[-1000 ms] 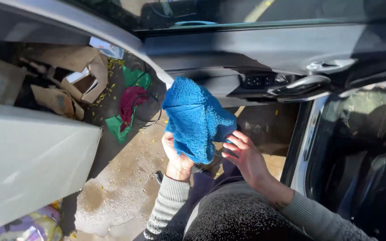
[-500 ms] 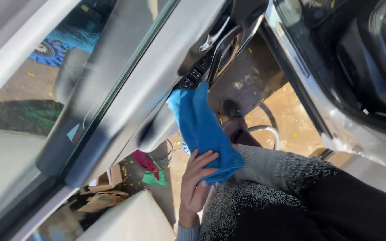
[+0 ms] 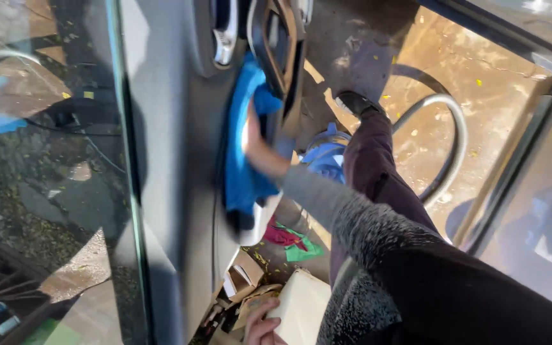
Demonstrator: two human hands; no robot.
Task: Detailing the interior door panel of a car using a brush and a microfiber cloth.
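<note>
From the head view, take the grey inner panel of the open car door (image 3: pixel 180 160) as your landmark: your bright blue towelling cloth (image 3: pixel 241 153) lies flat against it, just below the chrome door handle (image 3: pixel 225 38) and beside the dark armrest recess (image 3: pixel 282 57), with its long axis running along the panel from the handle end toward the bottom edge of the door. Your right hand (image 3: pixel 257 144) is the one on it, pressed into the cloth with the grey knitted sleeve (image 3: pixel 327 204) reaching in from your body; the fingers are buried in the folds, so you cannot tell how far they are curled or whether they grip the cloth or only push it. Your left hand (image 3: pixel 260 322) is well apart from the panel, down at the frame's lower edge, fingers resting half bent on a pale flat board (image 3: pixel 301 306); only part of it shows. Past the door's lower edge a grey hose (image 3: pixel 442 147) loops over wet ground, and the window glass (image 3: pixel 39 172) gives reflections that are hard to read
</note>
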